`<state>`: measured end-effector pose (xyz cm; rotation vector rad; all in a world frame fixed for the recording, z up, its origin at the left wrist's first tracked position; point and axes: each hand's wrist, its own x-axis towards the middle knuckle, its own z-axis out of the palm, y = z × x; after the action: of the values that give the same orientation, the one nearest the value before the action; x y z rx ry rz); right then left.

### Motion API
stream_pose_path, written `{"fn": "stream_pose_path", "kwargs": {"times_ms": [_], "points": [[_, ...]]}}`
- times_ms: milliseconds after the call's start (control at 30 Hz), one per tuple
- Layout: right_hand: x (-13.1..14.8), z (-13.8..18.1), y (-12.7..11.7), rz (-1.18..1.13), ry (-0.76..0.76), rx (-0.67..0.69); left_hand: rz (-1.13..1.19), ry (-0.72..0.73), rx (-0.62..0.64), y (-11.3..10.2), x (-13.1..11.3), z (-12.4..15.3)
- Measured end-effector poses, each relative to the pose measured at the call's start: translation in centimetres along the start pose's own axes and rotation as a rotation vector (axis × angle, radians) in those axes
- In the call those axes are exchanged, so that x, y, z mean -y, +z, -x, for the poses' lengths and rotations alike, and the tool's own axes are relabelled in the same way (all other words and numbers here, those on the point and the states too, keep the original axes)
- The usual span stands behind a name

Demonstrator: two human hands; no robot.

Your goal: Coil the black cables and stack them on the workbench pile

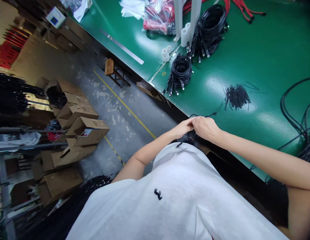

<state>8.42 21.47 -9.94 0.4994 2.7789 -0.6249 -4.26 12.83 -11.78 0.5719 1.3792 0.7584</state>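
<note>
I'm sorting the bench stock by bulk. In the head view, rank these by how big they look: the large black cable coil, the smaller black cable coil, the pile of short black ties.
1. Large black cable coil.
2. Smaller black cable coil and pile of short black ties: they look alike, so unranked.

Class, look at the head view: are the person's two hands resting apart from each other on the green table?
No: the left hand and right hand meet at the table edge, pinching a thin black cable.

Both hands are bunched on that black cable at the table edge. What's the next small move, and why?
Probably finish gathering the black cable and lay it on the green table by the small coiled bundle. The left hand and right hand meet over the edge, closed around it, and a loose end hangs toward the shirt.
</note>
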Motion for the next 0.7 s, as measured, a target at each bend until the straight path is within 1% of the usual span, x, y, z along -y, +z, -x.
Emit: {"fn": "stream_pose_path", "kwargs": {"times_ms": [67, 100, 233, 267, 300, 333, 367, 433, 500, 533, 600, 667, 700], "points": [[-0.2, -0.2, 0.1, -0.03, 0.05, 0.033, -0.186, 0.032, 0.015, -0.4, -0.2, -0.6], [-0.3, -0.3, 0.3, -0.04, 0.07, 0.039, -0.334, 0.062, 0.004, -0.6, -0.5, -0.8], [-1.3, -0.7, 1.5, -0.061, 0.139, 0.032, -1.087, 0.208, -0.111, -1.2, -2.1, -1.7], [-1.5, -0.8, 1.8, -0.063, 0.151, 0.036, -1.218, 0.241, -0.13, -1.1, -2.2, -2.1], [-1.6, -0.9, 2.0, -0.062, 0.158, 0.044, -1.296, 0.264, -0.141, -1.0, -2.2, -2.4], [-1.6, -0.9, 2.2, -0.057, 0.161, 0.051, -1.317, 0.266, -0.149, -0.7, -2.0, -2.7], [-1.6, -1.0, 2.3, -0.049, 0.156, 0.06, -1.281, 0.237, -0.158, -0.4, -1.6, -2.9], [-1.6, -0.8, 2.5, -0.026, 0.124, 0.081, -1.091, 0.118, -0.161, 0.2, -0.5, -2.8], [-1.7, -0.4, 2.6, -0.001, 0.086, 0.108, -0.858, 0.034, -0.104, 0.5, 0.5, -2.1], [-1.7, -0.1, 2.7, 0.013, 0.07, 0.119, -0.777, 0.045, -0.069, 0.4, 0.8, -1.7], [-1.8, 0.6, 2.6, 0.046, 0.033, 0.124, -0.746, 0.166, -0.029, -0.3, 0.8, -1.0], [-1.7, 1.1, 2.4, 0.076, -0.023, 0.113, -0.85, 0.301, -0.011, -1.0, 0.4, -1.1], [-1.6, 1.1, 2.2, 0.083, -0.051, 0.105, -0.923, 0.326, 0.017, -1.1, 0.2, -1.5]]}}
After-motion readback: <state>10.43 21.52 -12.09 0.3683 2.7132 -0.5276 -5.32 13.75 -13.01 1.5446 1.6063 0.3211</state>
